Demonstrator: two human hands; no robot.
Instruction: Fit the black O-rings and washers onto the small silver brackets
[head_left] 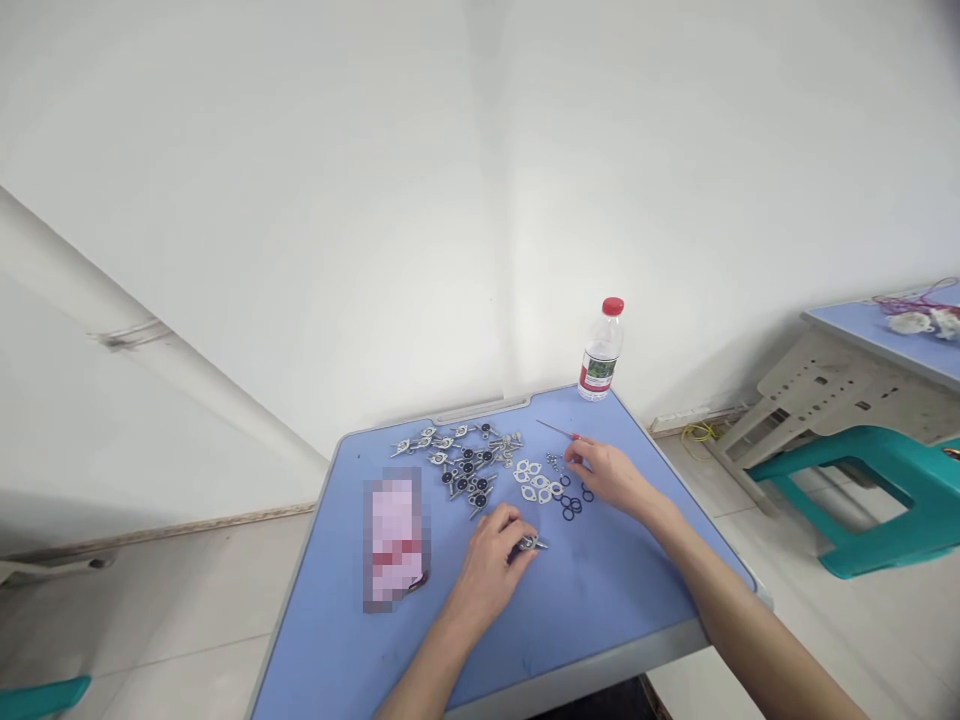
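Observation:
My left hand (491,555) rests on the blue table, its fingers curled around a small metal fitting (531,543) whose shiny end sticks out to the right. Toward the table's right side, my right hand (609,472) has its thumb and fingertips pinched beside a cluster of tiny screws (553,460); whatever they hold is hidden. A screwdriver (555,430) lies just beyond it, the red handle partly covered by the hand. Between the hands are flat white oval gaskets (529,493) and black rubber rings (568,508). Several metal fittings (469,470), some with black round parts, spread behind my left hand.
A water bottle (600,355) with a red cap stands at the far right corner, near the white wall (375,250). On the left lies a blurred pink item (396,535). A teal stool (877,490) and another table (900,330) are to the right.

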